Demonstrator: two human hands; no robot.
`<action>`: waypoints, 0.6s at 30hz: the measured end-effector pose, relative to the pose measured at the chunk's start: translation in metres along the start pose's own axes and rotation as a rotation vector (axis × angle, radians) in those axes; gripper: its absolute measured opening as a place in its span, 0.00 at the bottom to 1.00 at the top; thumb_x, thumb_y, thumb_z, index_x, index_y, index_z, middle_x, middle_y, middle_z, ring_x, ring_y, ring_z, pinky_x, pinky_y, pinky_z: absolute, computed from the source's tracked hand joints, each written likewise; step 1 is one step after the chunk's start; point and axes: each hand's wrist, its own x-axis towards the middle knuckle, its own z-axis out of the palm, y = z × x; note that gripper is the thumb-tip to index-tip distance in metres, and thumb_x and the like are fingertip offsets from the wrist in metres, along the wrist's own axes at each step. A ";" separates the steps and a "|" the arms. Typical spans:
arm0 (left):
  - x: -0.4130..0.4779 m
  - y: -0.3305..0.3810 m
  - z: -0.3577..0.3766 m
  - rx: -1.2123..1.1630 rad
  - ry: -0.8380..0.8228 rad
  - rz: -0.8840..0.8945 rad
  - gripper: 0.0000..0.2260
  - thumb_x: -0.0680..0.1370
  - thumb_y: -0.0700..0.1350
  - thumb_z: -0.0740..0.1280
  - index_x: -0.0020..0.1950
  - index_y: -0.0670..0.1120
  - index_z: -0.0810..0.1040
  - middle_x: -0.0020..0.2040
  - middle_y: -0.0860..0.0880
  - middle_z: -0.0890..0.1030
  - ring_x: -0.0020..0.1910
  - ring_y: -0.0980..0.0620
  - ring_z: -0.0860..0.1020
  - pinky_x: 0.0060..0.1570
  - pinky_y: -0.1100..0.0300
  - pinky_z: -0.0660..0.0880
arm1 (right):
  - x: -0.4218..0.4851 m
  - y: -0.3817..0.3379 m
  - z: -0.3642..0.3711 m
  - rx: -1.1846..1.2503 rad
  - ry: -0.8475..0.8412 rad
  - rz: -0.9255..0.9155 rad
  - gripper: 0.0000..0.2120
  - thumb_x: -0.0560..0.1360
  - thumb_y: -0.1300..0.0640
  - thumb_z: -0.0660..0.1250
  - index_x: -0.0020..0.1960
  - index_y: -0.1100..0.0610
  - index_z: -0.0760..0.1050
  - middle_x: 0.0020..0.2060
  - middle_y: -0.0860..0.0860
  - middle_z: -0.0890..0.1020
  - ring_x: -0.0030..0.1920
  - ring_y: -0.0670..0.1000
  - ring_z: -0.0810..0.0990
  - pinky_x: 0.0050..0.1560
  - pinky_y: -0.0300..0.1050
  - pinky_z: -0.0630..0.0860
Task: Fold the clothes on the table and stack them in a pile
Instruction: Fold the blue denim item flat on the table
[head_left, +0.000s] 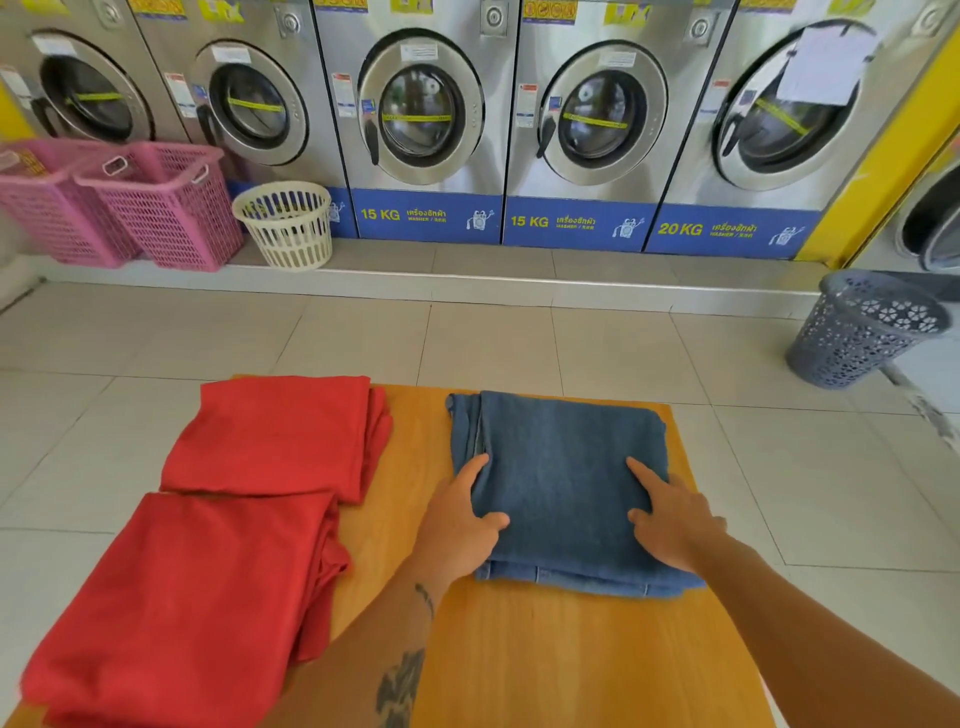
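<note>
A folded blue denim garment (561, 488) lay on the right half of the orange wooden surface (545, 660), its far edge close to the far rim of the surface and its near edge showing several stacked layers. Both hands were on it. The left hand (462, 525) gripped the garment's left edge: its thumb lay on top of the cloth while the fingers curled around the fold at the side, so the hand was clamped on the denim. The right hand (670, 519) rested on the right part of the garment, near its right edge, with the index finger stretched out toward the far side and the thumb pointing left across the fabric; the fingers were spread and pressed flat, not closed around anything. The middle of the garment lay bare between the two hands.

To the left, well apart from the denim, two folded red garments occupied the left side of the surface. The far red garment (275, 436) sat at the far left corner, and the near red garment (182, 608) lay just in front of it, their edges touching or nearly so; both overhung the left rim.

Beyond the surface was a tiled floor (467, 338) and a row of washing machines (431, 114). Two pink baskets (130, 208) and a cream basket (285, 223) stood at the far left, and a grey basket (862, 327) stood tilted at the right.
</note>
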 end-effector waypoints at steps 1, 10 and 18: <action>-0.003 0.003 -0.003 0.032 0.004 -0.011 0.34 0.77 0.47 0.69 0.78 0.61 0.57 0.72 0.51 0.64 0.62 0.52 0.73 0.49 0.67 0.74 | -0.004 -0.002 -0.004 -0.051 -0.019 0.015 0.34 0.76 0.45 0.59 0.78 0.37 0.48 0.74 0.51 0.62 0.68 0.60 0.68 0.66 0.62 0.66; -0.087 0.046 -0.064 0.115 0.168 -0.033 0.22 0.78 0.38 0.64 0.73 0.46 0.71 0.66 0.52 0.70 0.56 0.56 0.72 0.40 0.76 0.70 | -0.079 -0.014 -0.035 0.183 0.021 -0.196 0.29 0.76 0.54 0.66 0.75 0.50 0.63 0.73 0.54 0.67 0.69 0.58 0.69 0.66 0.52 0.69; -0.184 0.058 -0.115 -0.159 0.381 -0.043 0.15 0.78 0.41 0.64 0.64 0.50 0.77 0.43 0.51 0.81 0.36 0.54 0.77 0.35 0.58 0.75 | -0.131 -0.072 -0.039 0.433 -0.131 -0.422 0.23 0.77 0.53 0.67 0.71 0.45 0.68 0.62 0.51 0.76 0.56 0.49 0.76 0.56 0.45 0.73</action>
